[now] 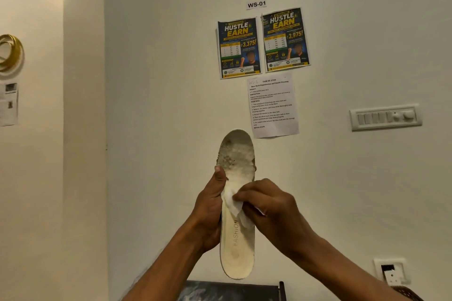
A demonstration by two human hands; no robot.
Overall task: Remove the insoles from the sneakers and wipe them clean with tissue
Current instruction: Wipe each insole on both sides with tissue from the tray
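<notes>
- Left hand (212,205): lower centre of the frame. The fingers wrap behind the insole's left edge and the thumb lies on its face, holding it upright with the toe up.
- Right hand (271,205): just to the right. The fingers (254,190) pinch a tissue and press it to the insole's middle.
- Insole (236,239): pale, centre frame, out of any shoe. The toe end is speckled with dark grime and the heel end looks cleaner. Sneakers are not in view.
- Tissue (233,205): white and crumpled, touching the insole midway.
- Dark panel (230,291): bottom edge, below the heel — cannot tell what it is.
- Wall, far: posters (263,43) upper centre, sheet (272,105) beneath them, switch plate (386,117) at right.
- Risks, as judged:
  - The thin tissue may shred on the gritty toe patch and leave lint.
  - A one-edge hold lets the insole flex or slip under hard rubbing.
  - Loosened grit may drop onto the panel below.
  - A soiled tissue could smear grime onto the cleaner heel — refold it first.
</notes>
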